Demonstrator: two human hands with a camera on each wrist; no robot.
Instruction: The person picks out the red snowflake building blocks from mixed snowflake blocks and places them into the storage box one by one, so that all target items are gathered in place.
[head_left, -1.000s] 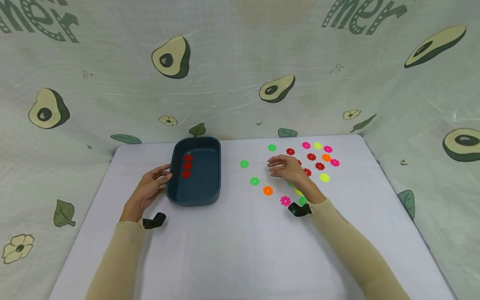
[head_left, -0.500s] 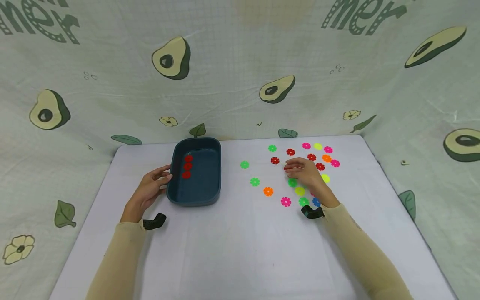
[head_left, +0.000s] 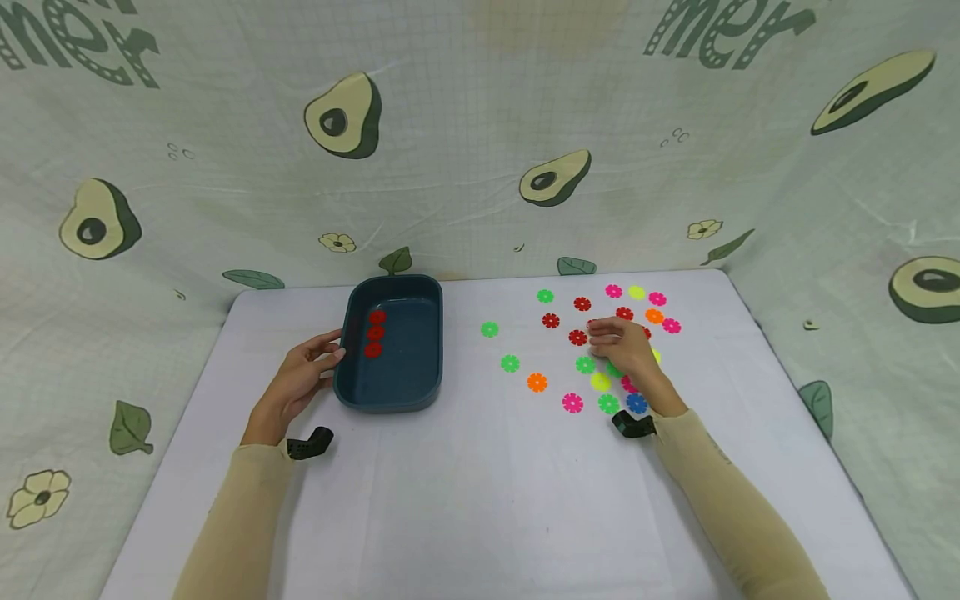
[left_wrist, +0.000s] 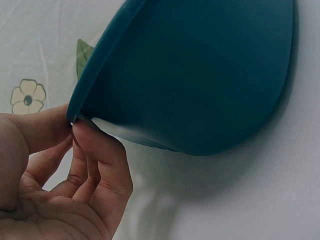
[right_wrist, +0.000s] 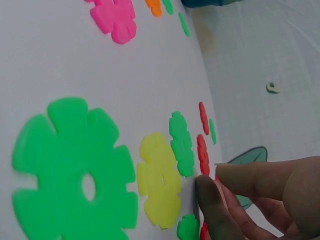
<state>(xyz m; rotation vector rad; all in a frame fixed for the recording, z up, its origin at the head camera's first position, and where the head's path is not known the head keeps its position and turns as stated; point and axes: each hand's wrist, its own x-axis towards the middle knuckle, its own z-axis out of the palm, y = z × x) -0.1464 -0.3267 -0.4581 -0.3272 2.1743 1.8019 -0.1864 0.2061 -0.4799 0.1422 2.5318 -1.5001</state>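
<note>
On the left my left hand (head_left: pixel 302 379) pinches the near-left rim of a deep blue-green rectangular tray (head_left: pixel 438 367). In the left wrist view the thumb and a bent finger (left_wrist: pixel 102 145) meet at that rim. Three red notched plastic discs (head_left: pixel 376 332) lie in a column inside the tray. My right hand (head_left: pixel 622 346) is low over scattered discs, its fingertips right at a mostly covered red disc (head_left: pixel 592 322). A small gap shows between its thumb and finger in the right wrist view. Another red disc (head_left: pixel 577 337) lies just left of the fingertips.
Several green (head_left: pixel 510 363), pink (head_left: pixel 573 403), orange (head_left: pixel 537 382), yellow (head_left: pixel 637 292) and blue discs (head_left: pixel 637 403) lie flat on the white table (head_left: pixel 450 500). A printed cloth (head_left: pixel 465 167) hangs behind and at both sides.
My right hand has shifted rightward over the discs, uncovering red ones on its left. The left hand and tray have stayed in place.
</note>
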